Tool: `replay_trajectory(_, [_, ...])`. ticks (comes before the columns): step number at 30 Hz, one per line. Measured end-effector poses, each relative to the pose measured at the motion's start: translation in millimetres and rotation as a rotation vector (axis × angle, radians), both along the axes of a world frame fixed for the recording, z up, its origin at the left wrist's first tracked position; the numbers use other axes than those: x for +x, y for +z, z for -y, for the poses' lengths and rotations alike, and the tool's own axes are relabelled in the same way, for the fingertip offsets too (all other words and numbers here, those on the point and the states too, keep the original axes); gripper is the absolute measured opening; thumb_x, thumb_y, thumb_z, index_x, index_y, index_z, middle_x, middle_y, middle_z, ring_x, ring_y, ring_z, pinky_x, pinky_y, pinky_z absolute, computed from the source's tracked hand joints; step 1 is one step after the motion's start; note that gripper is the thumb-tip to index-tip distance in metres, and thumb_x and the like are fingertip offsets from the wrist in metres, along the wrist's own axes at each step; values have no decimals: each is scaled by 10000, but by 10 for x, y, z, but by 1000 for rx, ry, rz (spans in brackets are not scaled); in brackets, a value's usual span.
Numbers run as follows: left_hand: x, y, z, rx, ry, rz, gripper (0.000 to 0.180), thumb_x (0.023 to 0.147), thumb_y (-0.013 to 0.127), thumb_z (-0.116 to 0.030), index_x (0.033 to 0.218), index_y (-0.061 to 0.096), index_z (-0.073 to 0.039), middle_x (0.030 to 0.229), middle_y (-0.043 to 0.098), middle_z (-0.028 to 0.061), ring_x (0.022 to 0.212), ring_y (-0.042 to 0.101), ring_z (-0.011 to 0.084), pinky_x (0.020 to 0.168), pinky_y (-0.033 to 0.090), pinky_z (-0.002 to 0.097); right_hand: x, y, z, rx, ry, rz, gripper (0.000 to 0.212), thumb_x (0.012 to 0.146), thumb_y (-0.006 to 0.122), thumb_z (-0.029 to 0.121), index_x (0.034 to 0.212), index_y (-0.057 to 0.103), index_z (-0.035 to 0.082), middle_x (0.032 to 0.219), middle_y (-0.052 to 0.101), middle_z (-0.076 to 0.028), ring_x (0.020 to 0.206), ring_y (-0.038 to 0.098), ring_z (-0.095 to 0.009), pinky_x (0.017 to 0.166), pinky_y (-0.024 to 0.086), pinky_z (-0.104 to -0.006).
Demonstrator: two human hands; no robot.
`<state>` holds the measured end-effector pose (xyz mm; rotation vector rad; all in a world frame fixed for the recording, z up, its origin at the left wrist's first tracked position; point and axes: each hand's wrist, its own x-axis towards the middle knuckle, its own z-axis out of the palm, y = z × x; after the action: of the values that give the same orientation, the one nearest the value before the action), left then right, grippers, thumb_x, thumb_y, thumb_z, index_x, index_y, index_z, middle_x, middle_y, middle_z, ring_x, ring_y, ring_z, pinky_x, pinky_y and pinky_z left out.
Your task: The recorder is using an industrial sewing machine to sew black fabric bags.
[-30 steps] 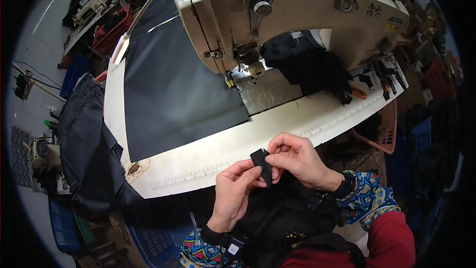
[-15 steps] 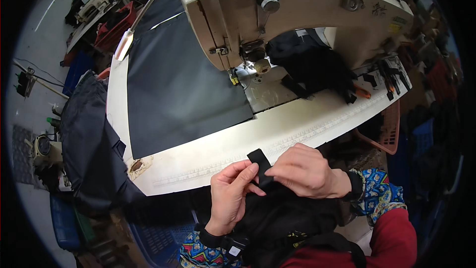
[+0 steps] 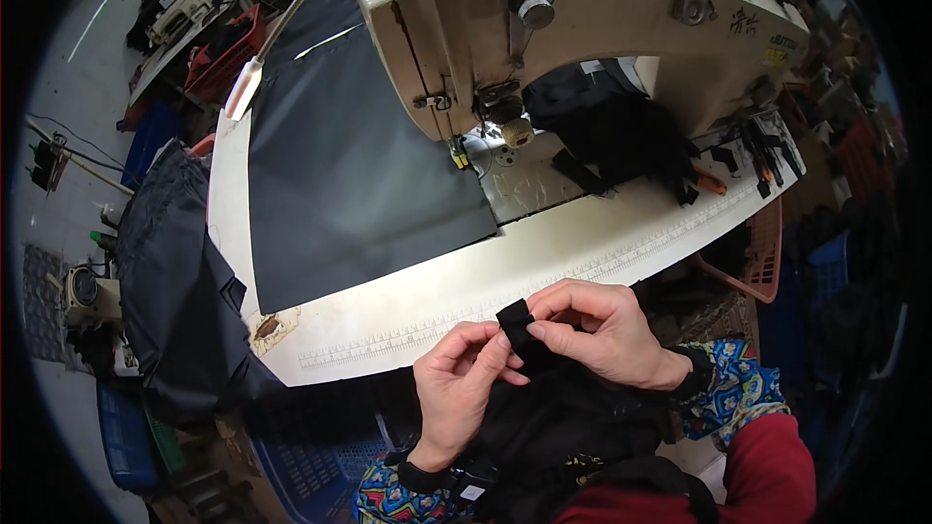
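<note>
A short black fabric strip (image 3: 515,322) is pinched between my two hands at the front edge of the white sewing table (image 3: 388,325). My left hand (image 3: 460,378) grips its left side between thumb and fingers. On the other side, my right hand (image 3: 607,332) holds its edge with thumb and forefinger. The strip looks folded or bent near its upper end. Beyond my hands stands a cream sewing machine (image 3: 621,0). A large dark grey fabric panel (image 3: 359,175) lies flat on the table, its right side by the presser foot (image 3: 458,153).
A pile of black fabric pieces (image 3: 621,126) sits under the machine arm, near an orange-handled tool (image 3: 710,180). Dark cloth (image 3: 184,281) hangs off the table's left end. A blue basket (image 3: 311,461) is below, and a lit lamp (image 3: 243,87) stands at the left.
My right hand has turned from a closed, knuckles-up pose to a thumb-and-forefinger pinch on the strip. The strip has shifted slightly right and now looks folded. My left hand keeps its hold.
</note>
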<state>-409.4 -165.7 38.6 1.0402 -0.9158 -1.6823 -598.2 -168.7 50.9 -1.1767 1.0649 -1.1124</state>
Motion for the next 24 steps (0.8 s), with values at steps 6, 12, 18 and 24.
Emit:
replay_trajectory(6, [10, -41, 40, 50, -31, -138, 189, 1006, 636, -77, 1107, 649, 83, 921, 693, 120, 774, 697, 159, 671, 618, 282, 12, 38, 32, 228, -26, 241, 136, 965, 698, 76, 1051, 711, -28, 980, 710, -51, 838, 668, -81, 730, 560, -217])
replay_trajectory(12, [16, -77, 76, 321, -201, -418, 265, 1020, 628, -185, 1126, 624, 58, 1007, 713, 150, 826, 716, 214, 732, 618, 307, -30, -121, 23, 298, 100, 402, 169, 959, 713, 105, 1071, 722, -21, 914, 712, -44, 778, 667, -82, 690, 566, -214])
replay_trajectory(18, [-27, -71, 89, 375, -215, -549, 247, 1015, 629, -166, 1139, 625, 48, 1008, 720, 133, 856, 715, 202, 803, 604, 312, 20, -129, -13, 305, 50, 465, 145, 962, 709, 97, 1046, 730, -18, 883, 707, -41, 734, 652, -84, 638, 553, -216])
replay_trajectory(24, [-29, -199, 16, 77, 89, -131, 160, 995, 651, -77, 1083, 676, 53, 836, 697, 87, 694, 662, 128, 637, 554, 256, 25, -125, 9, -221, -259, -327, 99, 931, 707, 62, 965, 698, -30, 823, 686, -73, 695, 641, -114, 615, 526, -259])
